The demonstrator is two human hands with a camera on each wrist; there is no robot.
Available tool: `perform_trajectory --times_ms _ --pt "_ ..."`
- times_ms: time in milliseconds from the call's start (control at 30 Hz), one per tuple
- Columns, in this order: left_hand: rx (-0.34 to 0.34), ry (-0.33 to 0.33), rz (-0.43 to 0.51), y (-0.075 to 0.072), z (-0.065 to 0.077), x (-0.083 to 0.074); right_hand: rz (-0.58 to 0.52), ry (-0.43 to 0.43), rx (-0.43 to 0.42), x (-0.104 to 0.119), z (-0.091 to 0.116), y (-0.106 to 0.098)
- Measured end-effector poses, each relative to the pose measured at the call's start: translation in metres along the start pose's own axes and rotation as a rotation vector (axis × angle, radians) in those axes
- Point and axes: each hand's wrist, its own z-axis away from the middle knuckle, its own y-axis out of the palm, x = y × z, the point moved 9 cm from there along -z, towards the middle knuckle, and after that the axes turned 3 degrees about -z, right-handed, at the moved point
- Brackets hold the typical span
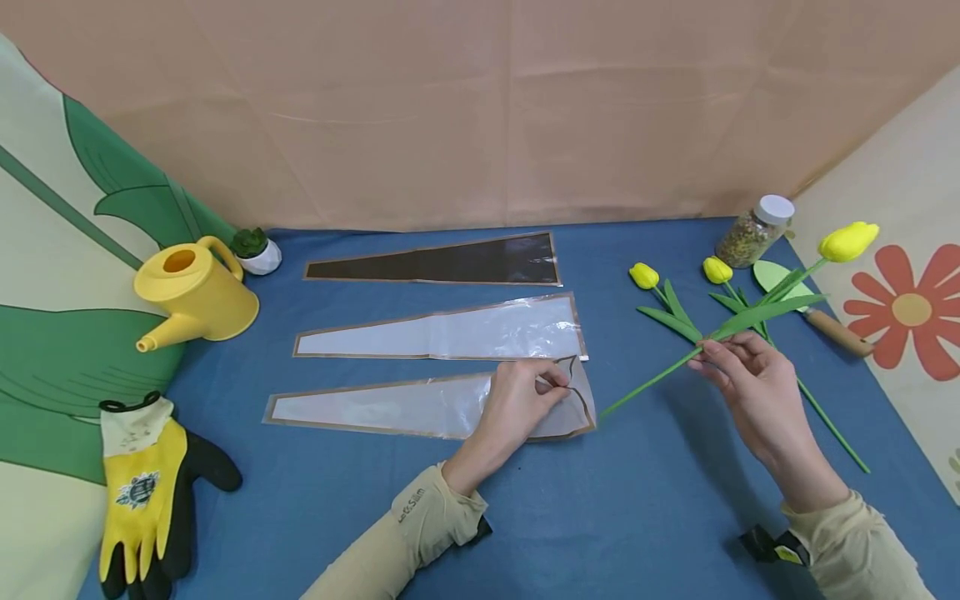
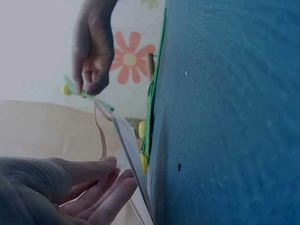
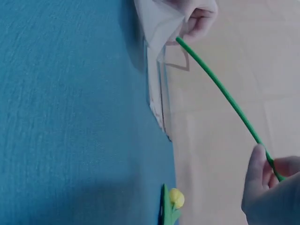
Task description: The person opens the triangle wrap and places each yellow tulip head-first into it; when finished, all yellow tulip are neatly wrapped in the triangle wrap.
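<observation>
My left hand pinches the upper layer at the wide end of the nearest flower sleeve, a tapered clear one with a brown border. That mouth gapes a little in the left wrist view. My right hand pinches the green stem of a yellow artificial tulip just below its leaves. The tulip slants, bloom up and to the right; its stem tip is at the sleeve's mouth, and I cannot tell whether it is inside. Two more yellow tulips lie behind the right hand.
Beyond lie a white sleeve and a black one. On the left are a yellow watering can, a small potted plant and yellow-black gloves. At back right are a lidded jar and a trowel.
</observation>
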Motion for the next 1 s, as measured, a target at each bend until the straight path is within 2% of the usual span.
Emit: perform_trajectory --times_ms 133,267,467,733,1000 --pt "0.012 0.007 -0.002 0.0 0.0 -0.001 -0.034 -0.1 -0.087 0.009 0.003 -0.001" --pt "0.019 -0.001 0.003 0.0 0.0 -0.002 0.014 -0.138 -0.109 0.003 0.006 0.005" --pt "0.028 0.0 0.021 0.004 0.0 -0.006 0.088 -0.103 -0.116 -0.018 0.012 0.012" --pt "0.003 0.011 -0.058 0.003 0.001 -0.008 0.091 -0.058 -0.127 -0.036 0.016 0.014" --pt "0.006 0.019 -0.052 0.002 0.001 -0.01 0.085 0.013 -0.107 -0.053 0.016 0.02"
